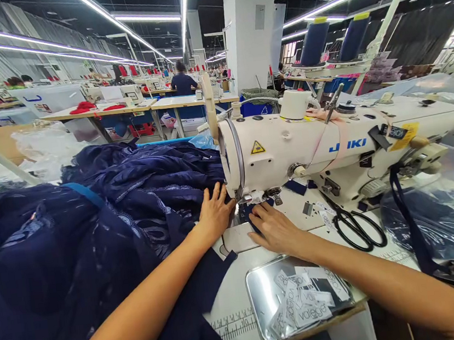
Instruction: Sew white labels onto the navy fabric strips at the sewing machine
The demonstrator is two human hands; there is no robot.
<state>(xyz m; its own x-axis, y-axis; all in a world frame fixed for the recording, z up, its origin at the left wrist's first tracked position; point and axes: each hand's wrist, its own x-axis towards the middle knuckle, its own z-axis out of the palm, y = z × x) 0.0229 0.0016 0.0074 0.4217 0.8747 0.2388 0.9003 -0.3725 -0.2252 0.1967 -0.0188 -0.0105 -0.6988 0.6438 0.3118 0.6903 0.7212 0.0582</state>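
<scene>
At the needle end of a white sewing machine (pixel 285 143), my left hand (pixel 215 215) lies with its fingers spread, the tips touching navy fabric beside the presser foot. My right hand (pixel 277 227) rests palm down to the right of the foot, fingers stretched over a small piece of navy fabric (pixel 247 211) and thumb apart. The needle point is hidden. A large heap of navy garments (pixel 132 203) with lace trim and a blue strip fills the left side. Below my right wrist sits a metal tray (pixel 254 299) of white printed labels (pixel 305 304).
Black scissors (pixel 358 228) lie right of my right hand, near loose labels and navy scraps (pixel 295 186). Clear plastic bags with dark fabric (pixel 443 215) are at the far right. Thread cones (pixel 314 42) stand behind the machine. A person (pixel 183 80) sits farther back.
</scene>
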